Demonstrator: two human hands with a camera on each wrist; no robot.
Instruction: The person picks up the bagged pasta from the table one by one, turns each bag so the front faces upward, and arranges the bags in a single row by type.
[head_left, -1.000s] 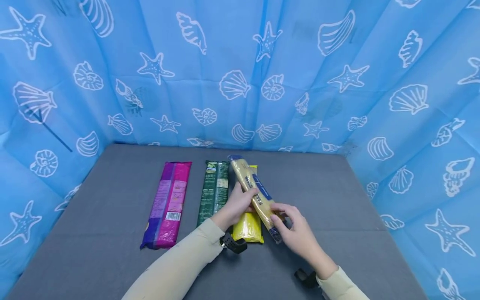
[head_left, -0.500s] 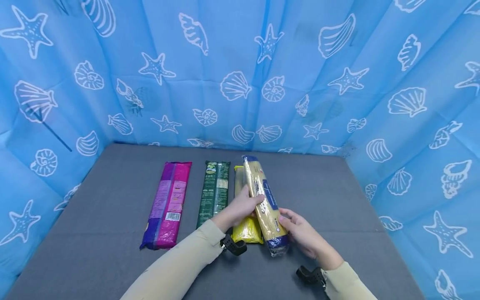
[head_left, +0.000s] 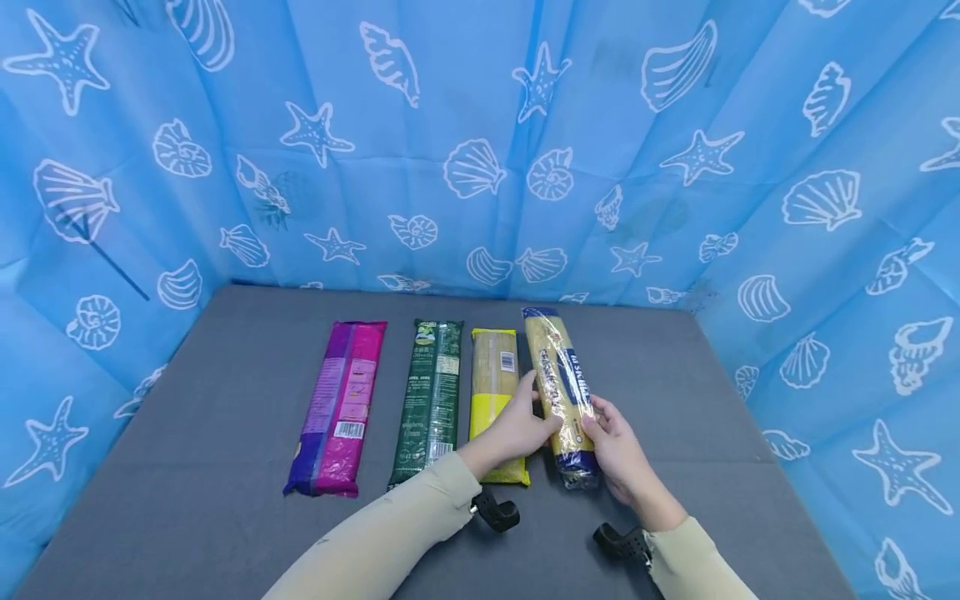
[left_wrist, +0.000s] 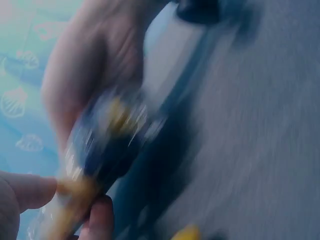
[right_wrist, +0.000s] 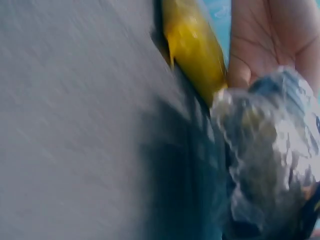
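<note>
A clear-wrapped pack of spaghetti (head_left: 558, 379) with dark blue ends and a blue label is held in both hands, its far end tipped slightly left. My left hand (head_left: 525, 427) grips its left side, thumb across the front. At the lower right side, my right hand (head_left: 624, 457) pinches it between thumb and fingers. In the right wrist view the crinkled clear end (right_wrist: 265, 150) hangs over the table, with a shadow beneath. The blurred left wrist view has the left thumb (left_wrist: 30, 192) against the wrapper. A yellow pasta pack (head_left: 491, 408) lies just left, partly behind the left hand.
Farther left on the grey table (head_left: 712, 417) lie a dark green spaghetti pack (head_left: 431, 383) and a pink and purple pack (head_left: 341, 408), roughly side by side. A blue curtain (head_left: 480, 225) with shell prints stands behind the table and along its sides.
Both hands have carried the spaghetti pack rightward, off the yellow pack, and turned it more upright in view, its label facing up. The other packs stay where they were.
</note>
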